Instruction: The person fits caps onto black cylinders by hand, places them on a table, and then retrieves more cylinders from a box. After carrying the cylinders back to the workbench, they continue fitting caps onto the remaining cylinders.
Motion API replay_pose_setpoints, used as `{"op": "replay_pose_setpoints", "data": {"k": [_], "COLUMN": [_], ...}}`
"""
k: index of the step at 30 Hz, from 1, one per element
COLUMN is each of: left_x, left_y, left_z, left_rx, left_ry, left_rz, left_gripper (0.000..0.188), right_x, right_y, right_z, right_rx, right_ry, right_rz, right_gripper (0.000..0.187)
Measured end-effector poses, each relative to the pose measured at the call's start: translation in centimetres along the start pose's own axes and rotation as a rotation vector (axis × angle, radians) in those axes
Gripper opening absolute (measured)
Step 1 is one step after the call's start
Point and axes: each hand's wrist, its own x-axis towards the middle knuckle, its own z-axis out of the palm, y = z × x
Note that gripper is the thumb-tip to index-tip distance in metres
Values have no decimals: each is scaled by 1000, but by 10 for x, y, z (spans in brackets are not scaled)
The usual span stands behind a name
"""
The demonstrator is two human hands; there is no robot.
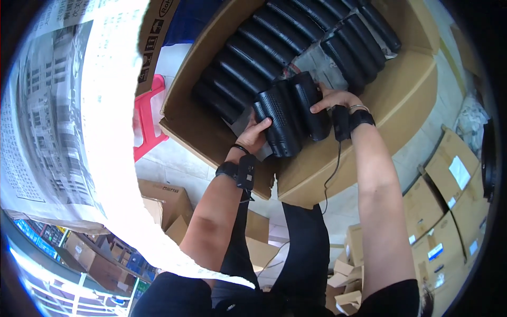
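Observation:
Inside a large open cardboard box, several black elongated casings with rounded sides and perforated faces stand in rows. My left hand grips a perforated black casing at the near end, its thumb on the front. To the right, my right hand is curled around another black casing, thumb along its side. The two groups lean close together over the box's near edge. Most fingers of both hands are hidden behind the casings. Crumpled grey newspaper lies between the rows.
A large printed newspaper sheet fills the left side, close to the camera. Behind it shows a pink plastic stool. Cardboard cartons are stacked at the right, with more on the floor by my legs. A thin cable hangs from my right wrist.

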Motion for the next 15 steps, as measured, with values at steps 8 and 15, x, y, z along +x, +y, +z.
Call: {"op": "replay_pose_setpoints", "data": {"k": [8,15], "left_x": [5,8], "left_y": [-6,-9], "left_z": [-18,-45], "left_rx": [-17,-20], "left_ry": [-24,58], "left_rz": [-126,-160], "left_gripper": [89,81], "right_x": [14,6], "right_y": [16,4], "right_z": [12,31], "right_rx": [184,530], "right_ry": [-109,-157], "right_rz": [-129,-101], "right_gripper": [111,110]}}
